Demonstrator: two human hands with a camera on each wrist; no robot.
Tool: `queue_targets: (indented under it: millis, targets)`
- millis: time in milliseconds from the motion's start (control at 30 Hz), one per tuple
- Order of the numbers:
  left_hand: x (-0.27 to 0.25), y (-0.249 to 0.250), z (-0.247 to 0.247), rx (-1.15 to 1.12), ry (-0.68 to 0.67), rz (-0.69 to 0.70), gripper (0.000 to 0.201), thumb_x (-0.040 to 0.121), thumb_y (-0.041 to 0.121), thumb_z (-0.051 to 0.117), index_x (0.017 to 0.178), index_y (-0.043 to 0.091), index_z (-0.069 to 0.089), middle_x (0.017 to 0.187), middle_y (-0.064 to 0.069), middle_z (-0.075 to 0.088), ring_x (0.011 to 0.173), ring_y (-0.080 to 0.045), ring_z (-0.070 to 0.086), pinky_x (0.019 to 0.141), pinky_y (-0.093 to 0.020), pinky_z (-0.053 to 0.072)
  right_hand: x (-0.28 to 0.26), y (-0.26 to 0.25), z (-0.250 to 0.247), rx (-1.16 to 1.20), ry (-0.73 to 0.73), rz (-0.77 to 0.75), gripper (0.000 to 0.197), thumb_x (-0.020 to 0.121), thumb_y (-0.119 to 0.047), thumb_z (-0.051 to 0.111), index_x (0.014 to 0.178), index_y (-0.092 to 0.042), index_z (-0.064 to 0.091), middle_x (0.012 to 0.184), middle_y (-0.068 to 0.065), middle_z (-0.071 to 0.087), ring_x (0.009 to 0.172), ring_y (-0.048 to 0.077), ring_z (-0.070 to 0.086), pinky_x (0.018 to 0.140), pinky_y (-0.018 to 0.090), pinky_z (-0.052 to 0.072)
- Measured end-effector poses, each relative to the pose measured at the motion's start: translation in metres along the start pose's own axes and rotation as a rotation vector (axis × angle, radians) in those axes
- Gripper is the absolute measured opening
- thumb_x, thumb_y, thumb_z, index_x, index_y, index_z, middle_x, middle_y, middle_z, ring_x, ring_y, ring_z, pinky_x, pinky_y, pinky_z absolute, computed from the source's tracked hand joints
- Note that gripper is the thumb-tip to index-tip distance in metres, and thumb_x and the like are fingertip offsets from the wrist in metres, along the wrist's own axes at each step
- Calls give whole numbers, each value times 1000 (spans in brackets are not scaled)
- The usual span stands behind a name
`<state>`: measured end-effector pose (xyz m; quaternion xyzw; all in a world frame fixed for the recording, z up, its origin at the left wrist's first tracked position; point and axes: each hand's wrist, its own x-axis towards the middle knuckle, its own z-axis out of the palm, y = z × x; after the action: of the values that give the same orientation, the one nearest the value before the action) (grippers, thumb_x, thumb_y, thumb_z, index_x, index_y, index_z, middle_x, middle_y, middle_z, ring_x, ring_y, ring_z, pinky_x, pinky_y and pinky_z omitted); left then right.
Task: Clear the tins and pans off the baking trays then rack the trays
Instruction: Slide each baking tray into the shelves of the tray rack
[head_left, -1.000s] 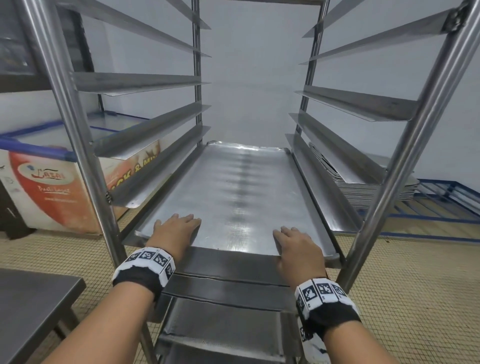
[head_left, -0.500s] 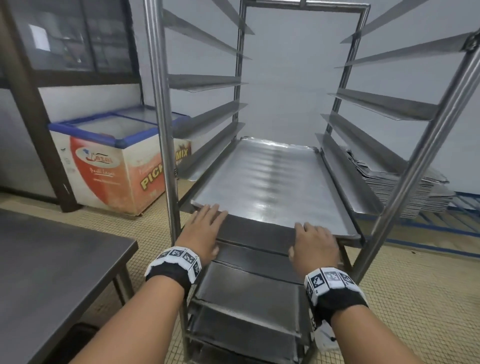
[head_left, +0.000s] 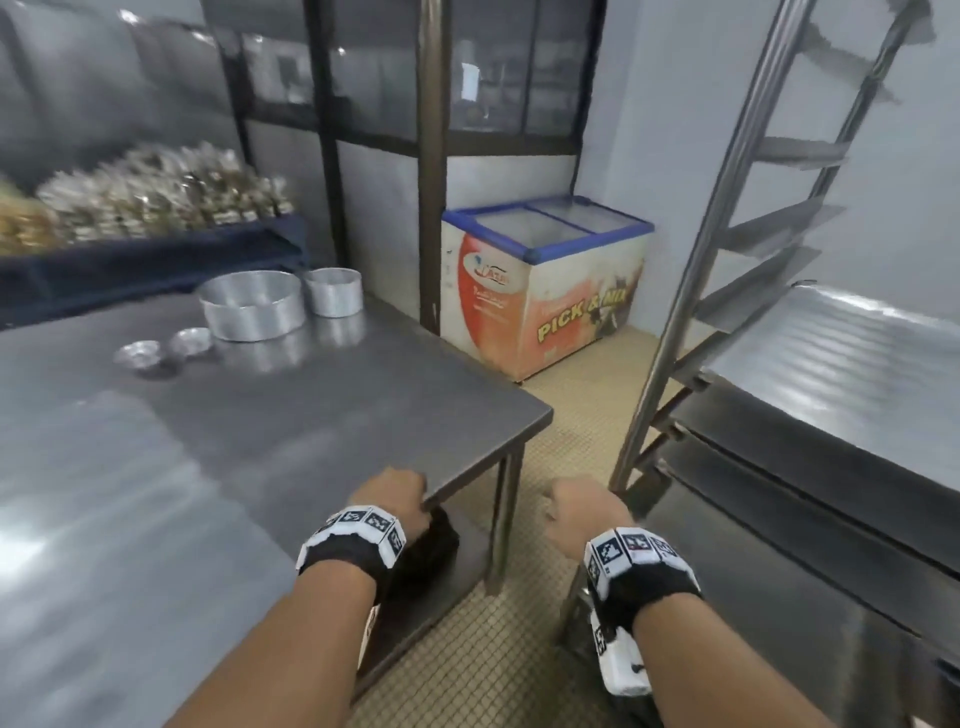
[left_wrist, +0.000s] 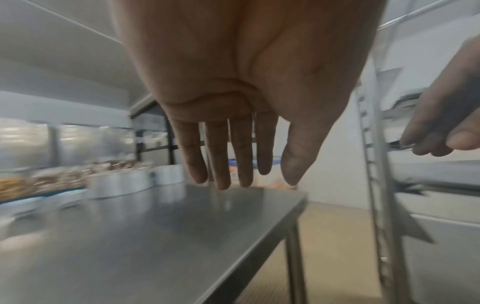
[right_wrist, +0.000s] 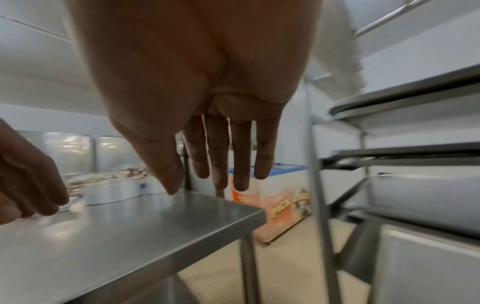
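The fingers of the left hand (head_left: 392, 499) and right hand (head_left: 582, 512) can't be seen from the head view, only knuckles. The rack (head_left: 691, 322) gets cut off at the right edge, so the top tray (head_left: 831, 364) is only partly shown. The stuff behind the round pans (head_left: 252, 306) is smeared by blur and can't be made out. The two small foil tins (head_left: 156, 351) are too tiny for detail.

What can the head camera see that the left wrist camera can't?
Only the head view shows two little foil cups on the table and both wristbands. Only the left wrist view shows the left hand from underneath, fingers straight and empty. Both show the steel table, round tins, the freezer and the tray rack.
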<state>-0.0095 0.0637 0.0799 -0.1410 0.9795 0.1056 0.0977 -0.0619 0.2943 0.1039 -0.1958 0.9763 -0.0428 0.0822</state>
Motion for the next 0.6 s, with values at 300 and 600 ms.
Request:
queue_targets:
  millis: [300, 600]
  targets:
    - [-145, -207, 79, -151, 31, -704, 53, 93, 32, 52, 144, 24, 39, 142, -1, 45, 134, -26, 39, 104, -45, 42, 7, -209, 89, -35, -189, -335, 28, 94, -37, 56, 108, -15, 66, 112, 8, 69, 103, 29, 66, 79, 34, 51]
    - [-264, -255, 130, -356, -26, -1293, 116, 51, 79, 74, 146, 33, 27, 153, -9, 21, 140, -41, 20, 110, -60, 30, 17, -276, 150, 3, -320, -430, 24, 85, -32, 58, 100, -14, 63, 100, 9, 67, 96, 28, 67, 79, 30, 56]
